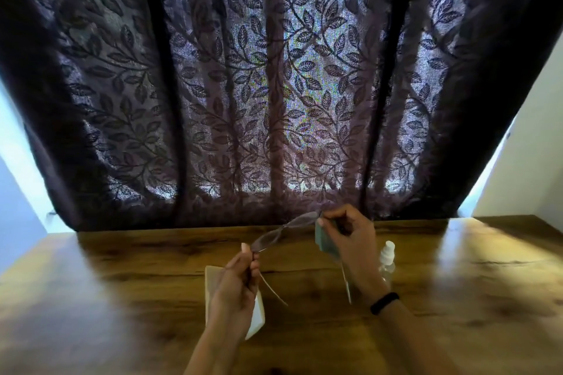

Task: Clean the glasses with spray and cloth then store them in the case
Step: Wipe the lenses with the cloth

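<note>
I hold a pair of thin-framed glasses in the air above the wooden table. My left hand pinches the near end of the frame. My right hand holds the far end of the frame together with a grey-green cloth that lies against the lens. Both temple arms hang down, pale and thin. A small clear spray bottle with a white nozzle stands on the table just right of my right wrist. A pale flat case lies on the table, partly hidden under my left hand.
A dark purple curtain with a leaf pattern hangs right behind the table's far edge. Pale walls flank it on both sides. Sunlight falls across the right part of the tabletop. A black band sits on my right wrist.
</note>
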Demonstrator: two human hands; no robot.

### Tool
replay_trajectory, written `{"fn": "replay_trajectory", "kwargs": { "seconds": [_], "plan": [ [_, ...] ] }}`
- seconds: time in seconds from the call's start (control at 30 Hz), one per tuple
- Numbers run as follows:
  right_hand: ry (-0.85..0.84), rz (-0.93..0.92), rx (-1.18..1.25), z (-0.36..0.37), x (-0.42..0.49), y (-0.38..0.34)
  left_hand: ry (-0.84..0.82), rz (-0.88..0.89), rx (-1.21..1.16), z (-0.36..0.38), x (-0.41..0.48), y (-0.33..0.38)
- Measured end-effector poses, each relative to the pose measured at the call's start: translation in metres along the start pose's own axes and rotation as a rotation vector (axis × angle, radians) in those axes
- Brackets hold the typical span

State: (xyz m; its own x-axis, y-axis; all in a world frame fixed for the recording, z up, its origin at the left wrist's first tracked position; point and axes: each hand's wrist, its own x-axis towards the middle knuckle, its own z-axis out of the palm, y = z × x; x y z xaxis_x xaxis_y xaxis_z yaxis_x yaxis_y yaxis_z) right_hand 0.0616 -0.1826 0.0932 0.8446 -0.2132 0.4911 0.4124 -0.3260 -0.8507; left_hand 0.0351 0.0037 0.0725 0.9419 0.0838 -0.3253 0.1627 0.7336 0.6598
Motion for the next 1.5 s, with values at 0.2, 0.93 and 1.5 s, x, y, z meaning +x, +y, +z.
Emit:
{"fn": "replay_trajectory", "kwargs": {
  "seconds": [0.2,0.93,1.5],
  "plan": [
    [0.061,0.099,0.042,0.0,-0.014,0.011,0.029,0.033,-0.166,0.004,0.001,0.001],
    [0.18,0.113,-0.029,0.006,-0.055,0.013,0.016,0.039,-0.09,-0.001,0.0,0.007],
    [-0.16,-0.202,-0.236,0.062,-0.069,-0.015,0.033,-0.064,0.064,0.014,-0.013,-0.013]
  ]
}}
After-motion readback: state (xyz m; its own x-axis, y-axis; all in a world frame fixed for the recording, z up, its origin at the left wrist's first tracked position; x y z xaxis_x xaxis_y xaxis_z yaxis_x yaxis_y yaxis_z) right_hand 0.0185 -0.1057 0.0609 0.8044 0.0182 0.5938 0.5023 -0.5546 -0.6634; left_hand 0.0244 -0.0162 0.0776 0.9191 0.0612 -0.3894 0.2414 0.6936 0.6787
